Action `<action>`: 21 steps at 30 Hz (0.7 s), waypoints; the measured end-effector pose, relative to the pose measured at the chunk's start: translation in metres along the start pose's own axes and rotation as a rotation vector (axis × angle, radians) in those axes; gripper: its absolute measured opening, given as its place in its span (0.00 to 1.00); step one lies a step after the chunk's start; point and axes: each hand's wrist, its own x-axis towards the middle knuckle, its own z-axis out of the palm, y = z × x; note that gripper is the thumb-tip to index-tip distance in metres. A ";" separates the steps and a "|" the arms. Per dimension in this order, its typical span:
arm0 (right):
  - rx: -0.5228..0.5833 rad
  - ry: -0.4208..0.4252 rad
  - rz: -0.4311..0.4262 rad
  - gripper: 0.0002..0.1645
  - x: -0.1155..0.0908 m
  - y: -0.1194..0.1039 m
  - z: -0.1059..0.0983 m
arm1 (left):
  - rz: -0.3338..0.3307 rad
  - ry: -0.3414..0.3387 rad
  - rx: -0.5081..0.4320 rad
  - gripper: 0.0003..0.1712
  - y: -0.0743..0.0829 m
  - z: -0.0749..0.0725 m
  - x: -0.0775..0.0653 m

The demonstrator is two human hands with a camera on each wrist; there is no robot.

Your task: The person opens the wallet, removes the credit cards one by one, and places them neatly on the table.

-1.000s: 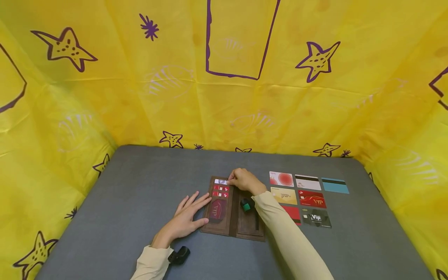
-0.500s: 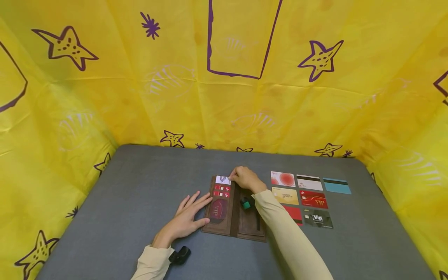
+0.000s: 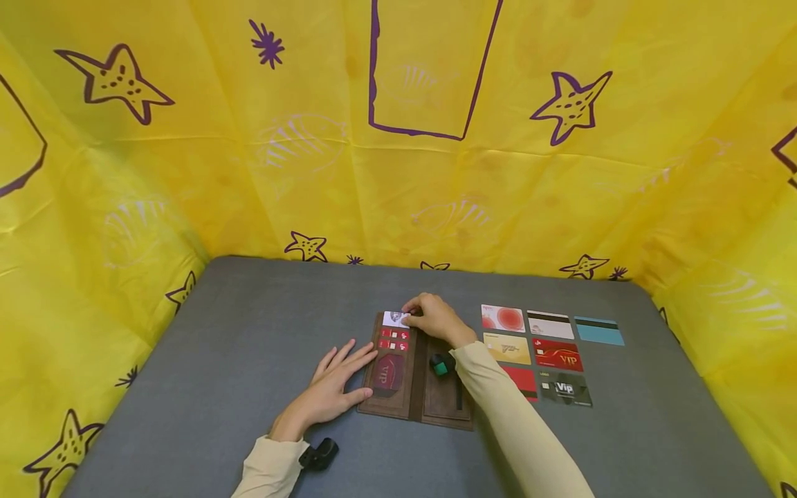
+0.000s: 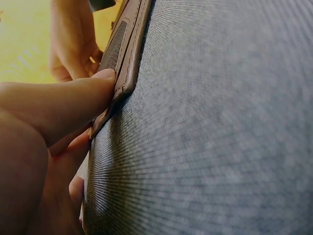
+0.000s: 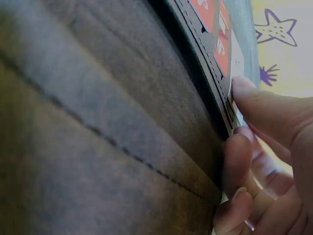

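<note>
1 wht card (image 3: pixel 392 319) pinched by R hand (image 3: pixel 437 320), L hand (image 3: pixel 325 395) touching wallet (image 3: pixel 416 387).

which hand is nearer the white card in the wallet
Right. The right hand pinches the white card; the left hand touches the left edge of the wallet, nearer the person and apart from that card.

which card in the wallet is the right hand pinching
The white rectangular card with a grey emblem, farthest in the open brown leather wallet; the others there look red or maroon.
</note>
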 end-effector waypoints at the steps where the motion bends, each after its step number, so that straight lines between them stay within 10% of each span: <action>1: 0.008 -0.010 0.007 0.13 0.001 0.000 0.001 | 0.001 0.000 -0.002 0.39 0.000 0.000 0.000; 13: -0.021 -0.033 -0.018 0.15 0.004 -0.004 0.003 | 0.001 0.002 0.004 0.39 0.000 -0.001 0.000; 21: -0.004 0.113 0.022 0.16 0.004 -0.001 0.006 | 0.011 0.016 0.012 0.38 0.000 0.001 0.000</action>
